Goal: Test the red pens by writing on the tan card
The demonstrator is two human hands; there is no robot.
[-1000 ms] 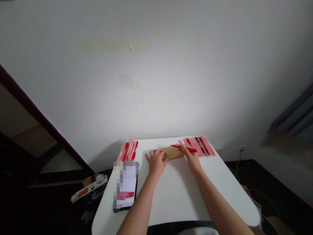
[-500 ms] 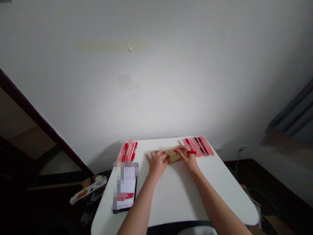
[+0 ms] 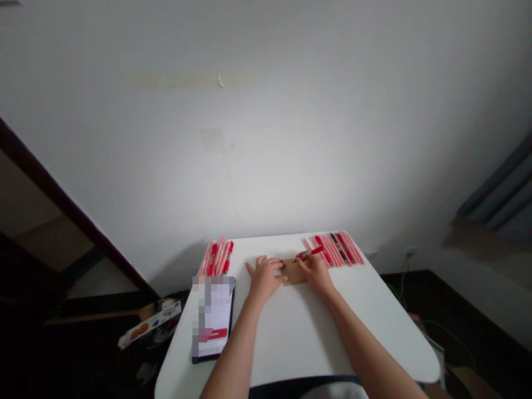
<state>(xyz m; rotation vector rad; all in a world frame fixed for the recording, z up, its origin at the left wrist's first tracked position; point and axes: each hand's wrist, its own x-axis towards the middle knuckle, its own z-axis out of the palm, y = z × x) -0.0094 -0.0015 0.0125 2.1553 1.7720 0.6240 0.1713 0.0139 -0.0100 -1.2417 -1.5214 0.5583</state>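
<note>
My right hand (image 3: 316, 271) is closed around a red pen (image 3: 311, 254), its tip directed left, over a small brown card (image 3: 294, 272). The card is low over the white table and looks nearly flat. At its left end, my left hand (image 3: 264, 278) has the thumb on the near corner and a fingertip at the far corner, gripping it across. The other fingers of that hand are spread. Part of the card's right side is hidden behind my right hand.
Pink, red and black pens (image 3: 341, 249) lie in a row at the table's back right. A bundle of pink and red pens (image 3: 216, 257) lies at the back left. In front of it is a phone or tablet (image 3: 216, 318), partly pixelated. A wall (image 3: 266, 166) stands behind the table (image 3: 291, 343).
The brown card has turned and come slightly nearer and flatter. The pen has tilted, with its rear end raised, and my right hand has shifted a little left and nearer.
</note>
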